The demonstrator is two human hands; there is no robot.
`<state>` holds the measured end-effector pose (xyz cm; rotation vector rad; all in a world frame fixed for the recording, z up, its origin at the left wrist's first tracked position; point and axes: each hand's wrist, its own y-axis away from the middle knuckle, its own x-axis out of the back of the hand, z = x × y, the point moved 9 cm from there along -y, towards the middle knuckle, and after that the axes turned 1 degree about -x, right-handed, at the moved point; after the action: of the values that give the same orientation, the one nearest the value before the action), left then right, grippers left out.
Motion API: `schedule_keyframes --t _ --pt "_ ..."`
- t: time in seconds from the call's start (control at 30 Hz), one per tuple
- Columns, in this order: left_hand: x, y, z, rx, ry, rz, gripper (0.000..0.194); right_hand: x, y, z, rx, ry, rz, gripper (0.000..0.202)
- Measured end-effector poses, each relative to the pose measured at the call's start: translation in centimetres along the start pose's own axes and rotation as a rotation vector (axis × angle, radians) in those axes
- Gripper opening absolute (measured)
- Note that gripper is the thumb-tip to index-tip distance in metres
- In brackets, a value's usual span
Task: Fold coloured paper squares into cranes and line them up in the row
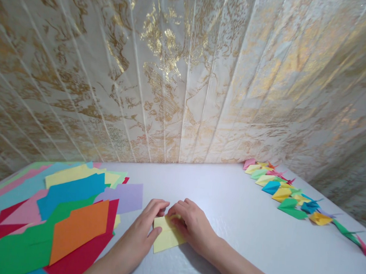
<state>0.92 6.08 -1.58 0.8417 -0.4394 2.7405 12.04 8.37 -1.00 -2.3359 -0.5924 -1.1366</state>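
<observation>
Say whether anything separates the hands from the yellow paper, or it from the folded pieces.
Nothing visible separates left hand or right hand from yellow paper; the right hand stands between it and the folded pieces.

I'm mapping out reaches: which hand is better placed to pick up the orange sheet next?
Left, I'd say. The left hand is nearer the orange sheet, while the right hand is farther off and would likely have to cross the left arm.

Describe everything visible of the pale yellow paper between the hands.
The pale yellow paper lies on the white table, matte and thin-looking, with straight edges and a faint crease. The left hand touches its left side; the right hand covers its upper right, hiding its full outline.
</observation>
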Motion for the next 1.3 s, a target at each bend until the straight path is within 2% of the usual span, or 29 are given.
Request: schedule_keyframes --t 0.17,0.3,0.57,0.73,0.93,1.0,1.17,1.23,1.3 --pt "-0.6 0.3 -0.9 0.012 -0.026 -0.043 0.05 0.1 0.2 -0.3 0.004 0.018 -0.007 0.016" --pt "-0.9 0.3 -1.5 0.028 -0.036 -0.044 0.049 0.2 0.4 -0.2 -0.047 -0.053 -0.028 0.023" --pt "-0.5 -0.1 0.2 0.05 -0.039 -0.115 0.046 -0.1 0.6 -0.3 -0.14 -0.09 0.006 0.025" --pt "-0.2 0.3 0.2 0.07 -0.04 -0.208 0.063 0.5 0.4 0.6 -0.148 -0.245 -0.008 0.038" --pt "-0.1 0.3 0.2 0.074 -0.1 -0.264 0.07 1.5 0.8 2.7 -0.11 -0.36 -0.008 0.06" --pt "-0.2 0.2 0.5 0.042 -0.15 -0.264 0.073 1.7 1.1 3.2 -0.121 -0.408 -0.024 0.058" --pt "-0.4 0.1 1.5 -0.047 -0.223 -0.211 0.082 1.8 1.3 2.1 -0.106 -0.364 -0.03 0.028" --pt "-0.2 0.2 2.1 -0.071 -0.221 -0.16 0.083 1.7 1.3 1.3 -0.093 -0.276 0.008 0.043" --pt "0.4 0.0 2.4 -0.074 -0.193 -0.086 0.07 1.5 1.4 0.7 -0.091 -0.241 0.032 0.047"
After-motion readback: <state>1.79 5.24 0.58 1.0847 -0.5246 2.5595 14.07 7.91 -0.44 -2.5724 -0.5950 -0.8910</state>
